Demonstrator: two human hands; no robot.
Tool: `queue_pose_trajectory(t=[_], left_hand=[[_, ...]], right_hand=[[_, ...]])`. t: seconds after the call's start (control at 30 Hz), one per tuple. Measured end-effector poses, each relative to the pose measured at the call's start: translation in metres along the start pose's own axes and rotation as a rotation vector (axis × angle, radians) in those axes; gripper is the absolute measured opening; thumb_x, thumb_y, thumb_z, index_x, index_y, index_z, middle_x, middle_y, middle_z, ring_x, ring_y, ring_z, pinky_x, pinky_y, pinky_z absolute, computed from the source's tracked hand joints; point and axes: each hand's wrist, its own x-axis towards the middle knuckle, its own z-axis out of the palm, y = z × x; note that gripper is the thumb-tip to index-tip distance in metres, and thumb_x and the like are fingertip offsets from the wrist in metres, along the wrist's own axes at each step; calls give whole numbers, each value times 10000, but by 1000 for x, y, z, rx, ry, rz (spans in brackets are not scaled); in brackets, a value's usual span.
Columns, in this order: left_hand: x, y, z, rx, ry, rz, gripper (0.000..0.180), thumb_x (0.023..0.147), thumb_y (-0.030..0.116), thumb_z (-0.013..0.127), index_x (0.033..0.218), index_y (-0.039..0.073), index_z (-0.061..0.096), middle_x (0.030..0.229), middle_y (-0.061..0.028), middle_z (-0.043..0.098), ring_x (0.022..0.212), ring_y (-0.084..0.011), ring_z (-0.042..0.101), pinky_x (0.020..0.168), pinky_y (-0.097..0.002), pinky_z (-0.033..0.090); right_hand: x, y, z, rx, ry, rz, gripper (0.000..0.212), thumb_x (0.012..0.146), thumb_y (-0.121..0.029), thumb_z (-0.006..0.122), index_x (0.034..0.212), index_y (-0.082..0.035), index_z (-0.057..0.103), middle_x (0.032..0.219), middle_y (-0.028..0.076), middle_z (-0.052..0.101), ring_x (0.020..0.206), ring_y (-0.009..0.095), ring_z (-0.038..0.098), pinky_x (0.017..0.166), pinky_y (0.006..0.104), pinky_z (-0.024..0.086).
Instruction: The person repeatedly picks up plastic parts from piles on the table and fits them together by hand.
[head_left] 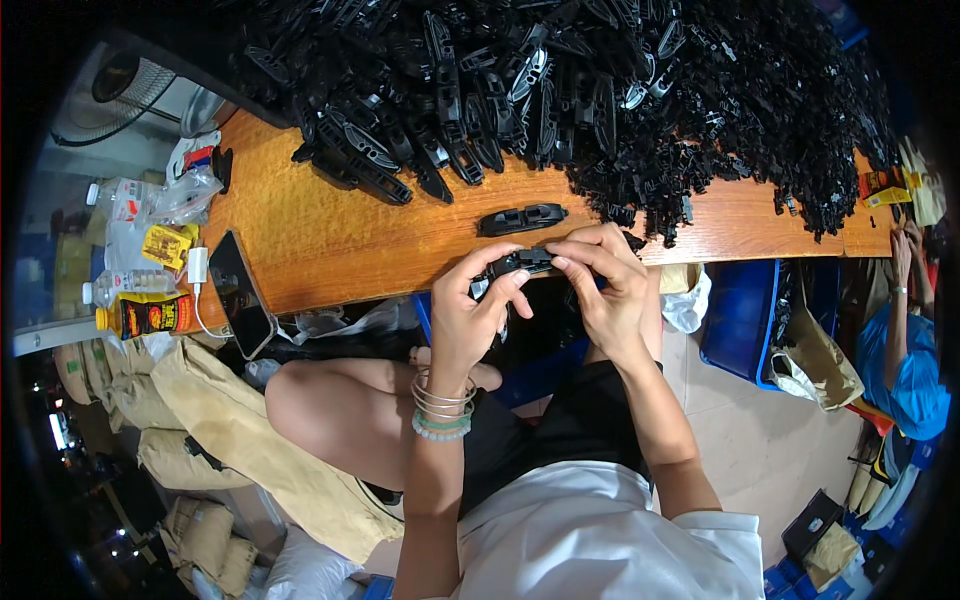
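Over the table's near edge, my left hand [468, 312] pinches a long black plastic part [522, 262] between thumb and fingers. My right hand [615, 300] is closed at the part's right end, thumb and fingertips together; whether a smaller piece sits in that pinch is hidden. Just beyond my hands, a similar oblong black part [522, 219] lies alone on the wooden table [380, 240]. Farther back rises a heap of long black plastic parts [440, 110], and to its right a heap of small black pieces [690, 150] reaches close to my right hand.
At left are a phone [241, 295] with a white cable, a drink bottle [150, 314], a yellow packet [168, 246] and a fan [115, 95]. Below the table at right stands a blue crate [738, 320]. Another person in a blue top [905, 370] works at far right.
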Motion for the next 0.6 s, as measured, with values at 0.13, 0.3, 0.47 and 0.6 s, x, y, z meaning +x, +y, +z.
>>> queue_pose_trajectory(t=[0.13,0.3,0.47,0.6], left_hand=[[2,3,-3,-33,-54,-48,253,831,61,612,1069,-24,588,584,-76,610,420,-34,460,378,-165,330],[-1,7,0,-101,-54,-91,240,814,43,627,1039,-34,587,587,-78,609,422,-39,471,373,-166,336],[-5,16,-2,30,25,11,163,753,9,680,897,11,603,609,-2,569,481,-37,498,427,-182,369],[-11,24,-1,41,6,-9,140,755,17,673,880,18,611,627,6,562,503,-36,496,468,-183,380]], right_hand=[[1,-2,-3,8,-31,-29,180,698,55,666,861,-21,673,783,74,594,734,207,541,645,297,430],[0,-3,-5,-107,-17,-161,198,689,68,658,867,-19,664,802,77,589,727,220,535,642,303,431],[-1,-12,-10,-48,-101,-110,218,686,23,689,898,-19,671,915,96,624,805,223,576,675,290,451],[-7,-27,-13,51,-132,162,205,727,-49,718,916,4,660,896,101,639,779,191,606,658,269,463]])
